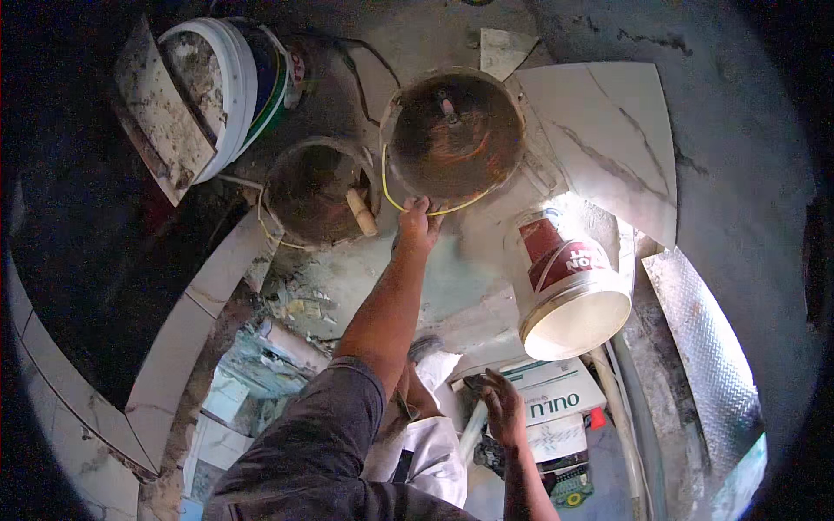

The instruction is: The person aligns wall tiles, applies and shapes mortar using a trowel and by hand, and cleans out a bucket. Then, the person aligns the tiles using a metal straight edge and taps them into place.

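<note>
Left hand (419,227) gripping yellow bucket handle (470,205) — right hand (502,408) near white box (556,389).

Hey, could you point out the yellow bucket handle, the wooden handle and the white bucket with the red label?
Yellow bucket handle (453,209): head view, on the lower part of its curve.
Wooden handle (360,213): head view, mid-shaft.
White bucket (563,257): head view, on its side wall's red area.

a veined tile (608,139) lies near a metal sheet (708,347).
</note>
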Demonstrator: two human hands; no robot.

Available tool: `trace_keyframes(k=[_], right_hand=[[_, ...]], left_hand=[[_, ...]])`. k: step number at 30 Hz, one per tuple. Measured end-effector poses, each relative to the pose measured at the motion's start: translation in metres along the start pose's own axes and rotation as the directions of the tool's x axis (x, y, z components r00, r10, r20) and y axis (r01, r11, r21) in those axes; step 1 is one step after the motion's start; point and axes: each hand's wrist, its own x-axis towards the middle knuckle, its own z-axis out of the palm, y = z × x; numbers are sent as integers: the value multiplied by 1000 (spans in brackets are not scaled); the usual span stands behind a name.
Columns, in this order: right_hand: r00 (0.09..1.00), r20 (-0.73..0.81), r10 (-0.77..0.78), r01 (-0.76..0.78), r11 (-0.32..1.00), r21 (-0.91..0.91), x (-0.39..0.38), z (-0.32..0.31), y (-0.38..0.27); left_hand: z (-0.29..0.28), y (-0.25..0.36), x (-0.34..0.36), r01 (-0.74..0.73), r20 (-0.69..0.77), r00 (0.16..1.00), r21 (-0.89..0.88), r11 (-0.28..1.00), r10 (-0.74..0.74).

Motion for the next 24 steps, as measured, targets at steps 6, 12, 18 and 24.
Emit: trace_keyframes(k=[6,12,18,24], right_hand=[[992,77,-98,106,988,-114,2,-29,-1],[994,47,-97,102,986,-131,18,-52,12],[972,153,-179,227,888,-401,44,-64,21],[934,283,-216,337,794,-505,79,-60,21]], left_hand=[[15,-5,-11,-41,56,998,104,994,36],[22,-4,-26,-40,-127,990,194,980,66],[-31,21,-50,-112,35,992,676,728,121],[-151,56,-64,-30,-198,971,461,887,136]])
